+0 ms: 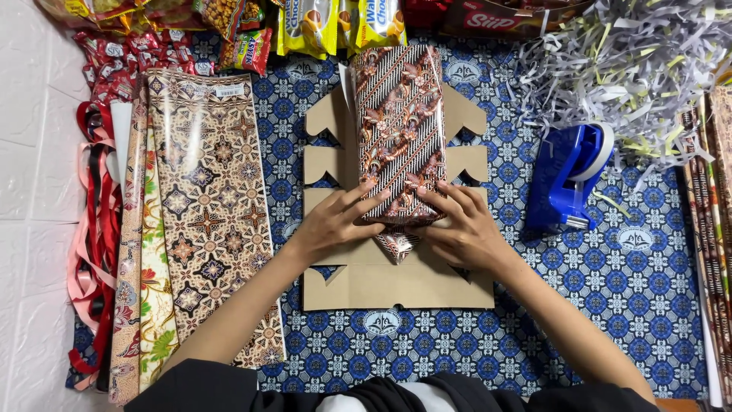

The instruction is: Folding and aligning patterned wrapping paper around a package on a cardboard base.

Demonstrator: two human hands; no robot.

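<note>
Pressing down with spread fingers, the left hand (335, 221) and right hand (461, 229) flatten the near end flap of the wrapped box (400, 130), which lies on flat cardboard (404, 286); the end-fold seems underway, so taping looks next, calling for the blue tape dispenser (568, 179) farther right, before the shredded paper (625, 69)

The supporting surface is a blue patterned cloth (610, 290) spread over a white floor (30, 229). At frame centre a flat brown cardboard cutout (404, 286) lies on the cloth. Left of centre lie sheets of patterned wrapping paper (202, 206), with red and pink ribbons (95, 229) at the left edge. A blue tape dispenser (568, 179) stands right of centre. Shredded paper (633, 69) fills the upper right. Snack packets (305, 23) line the top edge.
</note>
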